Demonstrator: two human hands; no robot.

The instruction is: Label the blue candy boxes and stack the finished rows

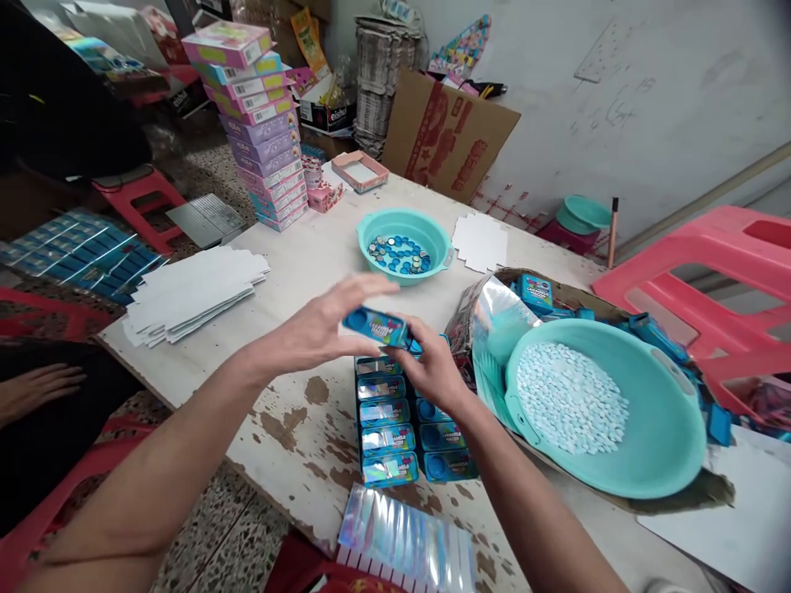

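Observation:
A small blue candy tin (376, 326) with printed lettering on its lid is held above the table, its right end in the fingers of my right hand (429, 366). On its other side, my left hand (325, 325) has fingers and thumb spread apart around the tin's left end. Its fingertips are blurred, and I cannot tell whether they touch it. Below my hands, two columns of similar blue tins (386, 441) stand in rows, partly hidden by my right hand. Closest to me is a sheet of shiny holographic strips (404, 535).
A large turquoise basin (667, 412) of pale candies rests on a carton of blue tins at right. A smaller turquoise basin (404, 222) holds small round blue and silver pieces. White card sheets (198, 288) and stacked boxes (265, 148) are at left. Another person's hand (43, 391) shows beyond.

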